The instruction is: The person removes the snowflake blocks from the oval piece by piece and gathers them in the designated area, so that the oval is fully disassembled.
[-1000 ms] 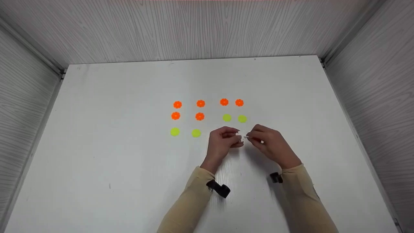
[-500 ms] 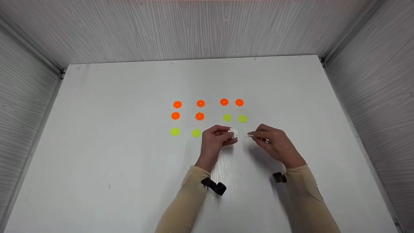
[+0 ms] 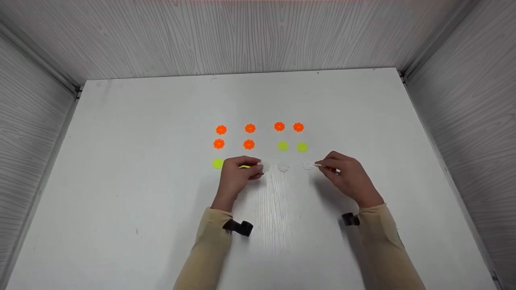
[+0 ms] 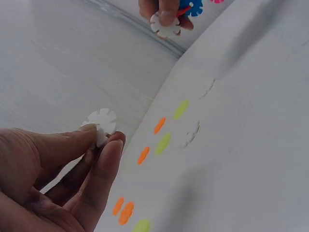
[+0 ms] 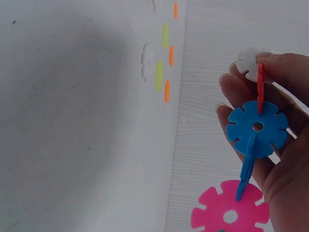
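Note:
My left hand (image 3: 238, 175) pinches a white notched disc (image 4: 102, 121) between thumb and fingers, held above the table. Across from it, my right hand (image 3: 342, 173) grips another white notched disc (image 5: 247, 63). Joined to that one is a chain of slotted discs: a red one (image 5: 260, 89) edge-on, a blue one (image 5: 256, 126), a second blue one (image 5: 246, 166) edge-on and a pink one (image 5: 229, 205). In the head view the right hand hides the coloured part. Two more white discs (image 3: 283, 167) (image 3: 308, 166) lie flat on the table between the hands.
Several orange notched discs (image 3: 250, 128) lie in rows on the white table (image 3: 121, 181), beyond the hands. Lime discs (image 3: 283, 146) lie nearer; my left hand partly covers one. Wood-grained panels (image 3: 242, 40) border the table's back and sides.
My hands were close together and have moved apart. The left went left with its white disc, the right slightly right. Two white discs on the table now show in the gap.

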`<state>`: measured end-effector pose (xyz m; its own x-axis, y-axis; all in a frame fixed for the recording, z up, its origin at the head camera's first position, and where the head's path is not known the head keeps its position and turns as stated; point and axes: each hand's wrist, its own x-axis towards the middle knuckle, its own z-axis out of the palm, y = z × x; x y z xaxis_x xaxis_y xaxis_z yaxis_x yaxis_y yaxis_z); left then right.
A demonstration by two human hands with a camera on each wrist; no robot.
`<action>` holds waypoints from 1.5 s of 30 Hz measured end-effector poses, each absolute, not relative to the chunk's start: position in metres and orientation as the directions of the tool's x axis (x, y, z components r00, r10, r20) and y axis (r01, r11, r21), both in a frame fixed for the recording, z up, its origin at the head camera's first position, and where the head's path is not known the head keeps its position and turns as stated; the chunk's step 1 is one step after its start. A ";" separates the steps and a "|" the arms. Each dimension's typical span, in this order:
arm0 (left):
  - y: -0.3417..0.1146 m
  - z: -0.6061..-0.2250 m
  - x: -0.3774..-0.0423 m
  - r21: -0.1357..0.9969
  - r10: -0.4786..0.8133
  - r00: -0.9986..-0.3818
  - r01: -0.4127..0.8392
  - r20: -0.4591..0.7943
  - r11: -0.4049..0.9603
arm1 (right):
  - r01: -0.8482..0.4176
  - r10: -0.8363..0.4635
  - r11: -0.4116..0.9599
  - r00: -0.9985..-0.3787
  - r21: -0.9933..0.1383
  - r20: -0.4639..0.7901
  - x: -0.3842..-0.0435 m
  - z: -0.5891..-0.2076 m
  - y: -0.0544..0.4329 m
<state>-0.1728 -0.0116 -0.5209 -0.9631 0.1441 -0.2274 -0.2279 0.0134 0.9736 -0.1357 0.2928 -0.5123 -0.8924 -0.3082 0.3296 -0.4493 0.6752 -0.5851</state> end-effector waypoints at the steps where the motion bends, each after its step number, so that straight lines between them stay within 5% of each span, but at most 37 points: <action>1: -0.018 -0.521 -0.173 0.972 0.125 -0.964 -0.234 -0.236 0.032 | -0.448 -0.309 0.676 -0.893 -0.585 0.327 -0.136 -0.512 0.293; 14: -0.088 -0.530 -0.171 0.954 -0.008 -0.954 -0.299 -0.299 0.038 | -0.436 -0.307 0.700 -0.899 -0.566 0.313 -0.138 -0.512 0.293; 22: -0.115 -0.536 -0.168 0.904 -0.048 -0.917 -0.398 -0.396 0.153 | -0.422 -0.300 0.708 -0.906 -0.567 0.299 -0.137 -0.512 0.292; 45: -0.119 -0.542 -0.169 0.832 -0.034 -0.897 -0.423 -0.442 0.359 | -0.371 -0.288 0.717 -0.929 -0.590 0.234 -0.136 -0.516 0.292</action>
